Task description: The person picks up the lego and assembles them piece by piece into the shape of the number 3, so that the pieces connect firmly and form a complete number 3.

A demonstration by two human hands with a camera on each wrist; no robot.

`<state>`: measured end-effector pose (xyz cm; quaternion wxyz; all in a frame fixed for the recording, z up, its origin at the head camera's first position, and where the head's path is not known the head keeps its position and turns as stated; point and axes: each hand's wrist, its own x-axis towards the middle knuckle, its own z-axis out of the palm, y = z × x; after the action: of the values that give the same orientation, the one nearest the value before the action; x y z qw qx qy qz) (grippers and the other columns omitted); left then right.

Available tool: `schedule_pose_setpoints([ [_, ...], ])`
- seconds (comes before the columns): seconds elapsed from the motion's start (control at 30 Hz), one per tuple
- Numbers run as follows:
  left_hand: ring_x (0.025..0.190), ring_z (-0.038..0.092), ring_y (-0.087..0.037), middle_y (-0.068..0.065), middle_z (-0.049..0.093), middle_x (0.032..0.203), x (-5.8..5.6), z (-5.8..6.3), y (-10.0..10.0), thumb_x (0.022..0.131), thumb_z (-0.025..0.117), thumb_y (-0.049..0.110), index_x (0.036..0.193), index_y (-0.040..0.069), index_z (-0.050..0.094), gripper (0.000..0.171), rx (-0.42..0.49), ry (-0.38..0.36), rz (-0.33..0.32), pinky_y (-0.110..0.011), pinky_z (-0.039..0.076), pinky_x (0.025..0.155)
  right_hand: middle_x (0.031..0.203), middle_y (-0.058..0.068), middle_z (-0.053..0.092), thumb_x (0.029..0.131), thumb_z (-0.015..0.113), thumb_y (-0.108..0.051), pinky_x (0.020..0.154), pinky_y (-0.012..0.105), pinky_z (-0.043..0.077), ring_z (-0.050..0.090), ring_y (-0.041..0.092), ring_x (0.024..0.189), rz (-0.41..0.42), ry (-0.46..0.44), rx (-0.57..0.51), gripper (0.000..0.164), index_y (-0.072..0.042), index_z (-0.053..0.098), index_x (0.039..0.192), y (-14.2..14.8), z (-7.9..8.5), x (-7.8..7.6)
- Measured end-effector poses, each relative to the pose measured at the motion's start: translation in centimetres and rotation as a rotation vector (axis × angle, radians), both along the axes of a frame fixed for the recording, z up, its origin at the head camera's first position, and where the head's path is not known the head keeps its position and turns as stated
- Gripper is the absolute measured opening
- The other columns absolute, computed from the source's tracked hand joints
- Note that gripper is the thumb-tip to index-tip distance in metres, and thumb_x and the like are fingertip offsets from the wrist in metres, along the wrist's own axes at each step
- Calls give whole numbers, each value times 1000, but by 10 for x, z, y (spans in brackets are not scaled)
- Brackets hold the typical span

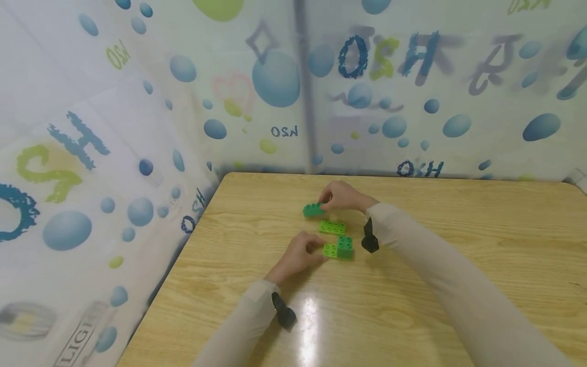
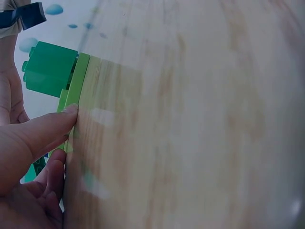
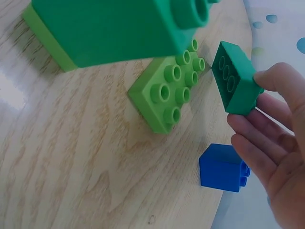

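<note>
My right hand (image 1: 343,196) pinches a dark green toy building brick (image 1: 313,209) between thumb and fingers at the far side of the group. In the right wrist view this brick (image 3: 238,78) is tilted, its hollow underside with tubes showing. Nearer, my left hand (image 1: 300,255) holds the left end of a flat light green brick (image 1: 330,250) between thumb and fingers. A dark green square brick (image 1: 345,246) sits on that flat brick's right end. Between the hands, another flat light green brick (image 1: 332,227) lies studs up on the table.
A blue brick (image 3: 220,168) stands on the table below the right hand in the right wrist view; in the head view it is hidden. The wooden table (image 1: 412,306) meets a printed curtain (image 1: 367,148) at its back and left edges.
</note>
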<state>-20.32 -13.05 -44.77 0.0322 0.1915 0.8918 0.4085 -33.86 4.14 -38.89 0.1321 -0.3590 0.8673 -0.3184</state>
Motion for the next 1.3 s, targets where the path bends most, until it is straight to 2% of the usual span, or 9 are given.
schedule_pose_setpoints([
  [0.2,83,48,-15,-4,58,93,0,1,2,74,76,13,103,4,67,31,-5,-21,3,-27,42,72,91,8,67,80,68,-11,75,32,49,61,18,83,-7,-24,-27,21,2,68,97,7,-1,1],
  [0.4,83,47,-15,-3,56,94,0,1,3,75,75,13,104,5,67,31,-8,-48,7,-27,41,73,90,8,66,80,68,-10,74,32,49,61,18,81,1,15,-42,19,1,69,95,14,1,6],
  [0.87,83,47,-15,-4,59,94,1,1,2,74,76,11,103,5,67,31,10,-21,9,-29,41,74,91,6,62,78,70,-13,73,30,47,56,17,82,-24,76,-11,21,-2,70,97,27,9,17],
  [1.1,82,48,-15,-5,60,93,1,4,3,73,76,10,102,5,68,31,9,-22,10,-30,42,73,86,5,60,77,70,-10,68,27,46,53,16,77,-8,131,-44,18,-3,71,94,30,12,26],
  [1.3,83,48,-16,-5,59,94,1,5,4,73,76,11,102,4,67,31,3,-50,20,-29,42,73,89,7,61,79,68,-11,70,29,48,57,19,80,-10,134,-91,20,-2,70,96,36,13,34],
])
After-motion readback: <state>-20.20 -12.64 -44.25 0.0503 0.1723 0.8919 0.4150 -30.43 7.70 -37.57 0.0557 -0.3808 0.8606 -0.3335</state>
